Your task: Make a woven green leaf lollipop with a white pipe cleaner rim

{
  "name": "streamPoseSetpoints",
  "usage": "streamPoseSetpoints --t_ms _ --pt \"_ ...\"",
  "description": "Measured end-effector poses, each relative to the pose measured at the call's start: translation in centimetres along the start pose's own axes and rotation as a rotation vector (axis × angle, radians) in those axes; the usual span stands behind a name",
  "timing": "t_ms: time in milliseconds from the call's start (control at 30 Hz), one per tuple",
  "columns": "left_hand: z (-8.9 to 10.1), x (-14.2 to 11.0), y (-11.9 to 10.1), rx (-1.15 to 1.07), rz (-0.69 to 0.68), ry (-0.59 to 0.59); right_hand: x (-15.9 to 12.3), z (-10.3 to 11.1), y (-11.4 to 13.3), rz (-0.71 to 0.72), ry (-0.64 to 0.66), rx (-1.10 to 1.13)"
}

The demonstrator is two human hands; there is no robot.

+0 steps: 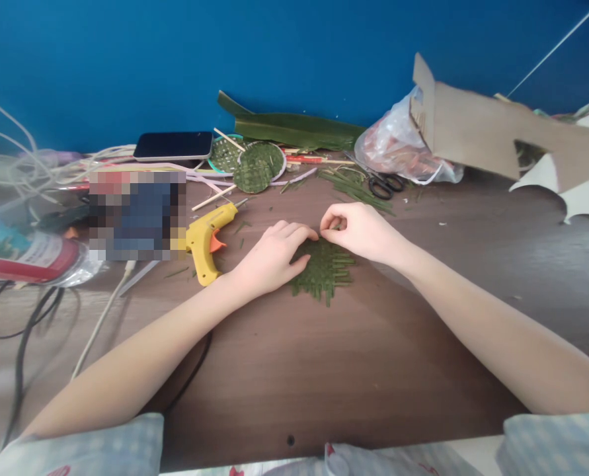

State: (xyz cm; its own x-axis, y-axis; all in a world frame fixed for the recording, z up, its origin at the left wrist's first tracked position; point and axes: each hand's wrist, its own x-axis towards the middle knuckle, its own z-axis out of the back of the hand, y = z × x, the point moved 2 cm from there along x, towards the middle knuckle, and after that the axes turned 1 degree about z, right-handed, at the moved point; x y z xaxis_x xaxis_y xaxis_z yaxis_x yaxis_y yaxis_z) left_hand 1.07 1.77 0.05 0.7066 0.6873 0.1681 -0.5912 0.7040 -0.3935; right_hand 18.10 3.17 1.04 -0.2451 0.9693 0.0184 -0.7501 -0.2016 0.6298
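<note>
A small woven mat of green leaf strips (322, 268) lies flat on the brown table, loose strip ends sticking out on its right and near sides. My left hand (274, 258) rests on its left and far edge, fingers bent and thumb held apart, pressing it down. Over the far edge of the mat, my right hand (361, 228) has thumb and index finger pinched together. What lies between those fingertips is too small to make out. A yellow glue gun (205, 241) with an orange trigger lies just left of my left hand.
Behind the hands lie cut leaf strips (356, 190), black-handled scissors (386, 185), round woven leaf pieces (254, 168), a long green leaf (299, 129) and a phone (174, 145). A plastic bag (398, 149) and cardboard (472, 129) stand back right. Cables (24, 350) run along the left.
</note>
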Motion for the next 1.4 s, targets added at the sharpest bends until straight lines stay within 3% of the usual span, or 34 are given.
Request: streamPoseSetpoints --t_ms 267,600,933,1200,1400 --pt "0.07 0.07 -0.08 -0.023 0.027 -0.005 -0.03 -0.15 -0.17 0.008 0.026 -0.048" --pt "0.03 -0.04 -0.11 -0.05 0.035 -0.037 0.06 0.23 -0.2 0.045 0.163 0.046" --pt "-0.23 0.02 -0.09 -0.039 0.047 -0.034 -0.06 0.43 0.16 -0.058 0.067 -0.032" --pt "-0.48 0.18 -0.11 -0.049 0.094 -0.027 0.0 0.48 -0.03 -0.069 0.139 -0.024" --pt "-0.34 0.2 -0.24 -0.082 0.102 -0.039 -0.02 0.47 0.11 -0.092 0.121 -0.032"
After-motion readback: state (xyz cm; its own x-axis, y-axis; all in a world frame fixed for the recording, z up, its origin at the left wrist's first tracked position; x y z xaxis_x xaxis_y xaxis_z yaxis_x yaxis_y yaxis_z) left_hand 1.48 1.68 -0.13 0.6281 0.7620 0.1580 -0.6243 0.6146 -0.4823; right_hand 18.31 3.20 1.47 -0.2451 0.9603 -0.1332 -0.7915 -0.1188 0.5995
